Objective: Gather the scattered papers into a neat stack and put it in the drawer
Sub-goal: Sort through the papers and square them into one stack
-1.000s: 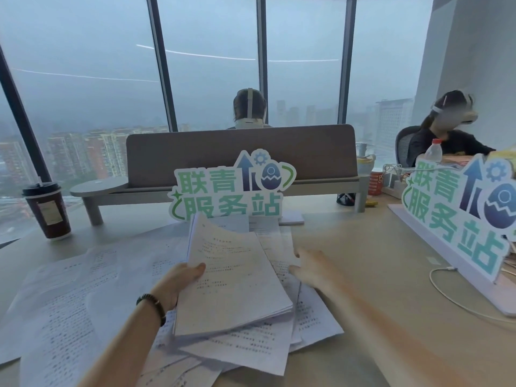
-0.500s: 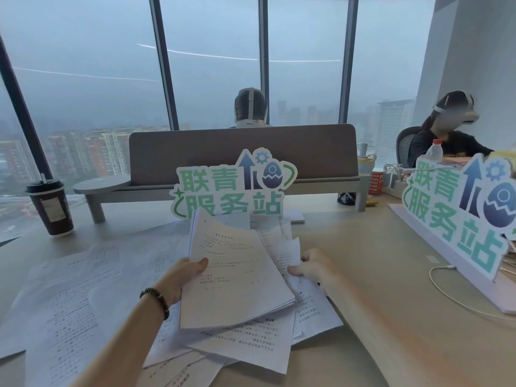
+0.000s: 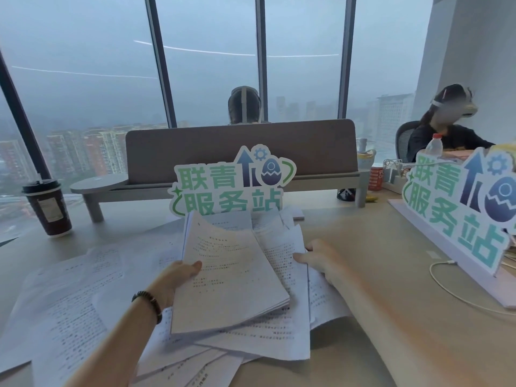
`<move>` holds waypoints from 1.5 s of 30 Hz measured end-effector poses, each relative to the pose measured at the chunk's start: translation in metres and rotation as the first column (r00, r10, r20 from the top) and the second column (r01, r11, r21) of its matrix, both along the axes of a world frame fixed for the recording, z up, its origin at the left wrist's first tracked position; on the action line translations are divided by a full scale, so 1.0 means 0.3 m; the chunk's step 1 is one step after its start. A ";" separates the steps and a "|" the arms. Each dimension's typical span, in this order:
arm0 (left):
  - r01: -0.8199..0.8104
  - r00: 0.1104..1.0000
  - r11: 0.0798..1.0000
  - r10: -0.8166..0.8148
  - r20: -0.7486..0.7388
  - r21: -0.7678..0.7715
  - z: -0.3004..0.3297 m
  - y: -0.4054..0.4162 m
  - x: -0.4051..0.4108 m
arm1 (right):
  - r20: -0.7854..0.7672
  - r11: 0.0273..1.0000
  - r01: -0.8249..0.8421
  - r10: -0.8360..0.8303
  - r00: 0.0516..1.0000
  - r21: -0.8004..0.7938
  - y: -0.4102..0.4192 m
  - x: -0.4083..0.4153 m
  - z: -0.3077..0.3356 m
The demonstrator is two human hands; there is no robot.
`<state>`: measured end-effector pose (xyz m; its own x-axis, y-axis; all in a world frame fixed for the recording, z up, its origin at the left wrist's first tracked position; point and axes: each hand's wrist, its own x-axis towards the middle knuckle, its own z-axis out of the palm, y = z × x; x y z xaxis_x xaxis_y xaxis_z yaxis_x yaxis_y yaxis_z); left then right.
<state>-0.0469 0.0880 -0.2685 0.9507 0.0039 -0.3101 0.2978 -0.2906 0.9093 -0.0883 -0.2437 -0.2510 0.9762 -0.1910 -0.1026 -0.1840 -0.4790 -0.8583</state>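
A: Item one, the left hand (image 3: 178,277)?
B: Grips the left edge of a thick stack of papers (image 3: 231,277), thumb on the top sheet, other fingers hidden under the stack. A dark bead bracelet (image 3: 148,304) sits on that wrist.

A: Position of the stack?
B: Near the middle of the desk (image 3: 391,247), tilted, its far edge raised and its top sheets curling, near edge resting on loose sheets.

A: Right hand (image 3: 321,261)?
B: At the right side of the pile, thumb on a printed sheet (image 3: 282,255) that sticks out from under the stack; fingers curled at the sheet's right edge, blurred, so whether they pinch it cannot be told.

A: Remaining papers?
B: Scattered papers (image 3: 69,303) cover the near left of the desk, overlapping; more lie under and near the held stack, some overhanging the near edge.

A: The drawer?
B: Not in view.

A: Other entries?
B: A dark coffee cup (image 3: 47,208) with a lid, far left. A green and white cutout sign (image 3: 229,185) standing just beyond the stack. A second sign (image 3: 463,208) of the same kind at the right, with a white cable (image 3: 446,286) curling on the desk beside it. A grey screen (image 3: 240,149) on a low shelf across the far side of the desk. Two people sit beyond, each with a headset
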 end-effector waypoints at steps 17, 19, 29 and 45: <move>0.006 1.000 0.993 -0.009 0.025 0.117 0.052 -0.076 -0.040 | -0.106 0.981 -0.011 0.032 0.994 0.193 -0.163 -0.015 0.071; 0.008 0.997 0.985 -0.021 0.077 0.171 0.061 -0.100 -0.042 | -0.051 0.945 -0.030 0.049 0.998 0.326 -0.152 -0.022 0.133; 0.014 0.985 0.963 -0.059 0.161 0.268 0.075 -0.159 -0.046 | 0.278 0.837 -0.355 0.255 0.926 0.415 -0.004 -0.085 0.485; 0.139 0.986 0.906 -0.089 0.141 -0.399 0.138 -0.147 -0.077 | 0.053 0.934 -0.012 -0.008 0.999 0.357 -0.098 -0.034 0.178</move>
<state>-0.0699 0.0438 -0.2271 0.9667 -0.2087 -0.1483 0.1692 0.0858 0.9818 -0.0984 -0.2730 -0.1976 0.9824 -0.1493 -0.1119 -0.1330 -0.1395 -0.9813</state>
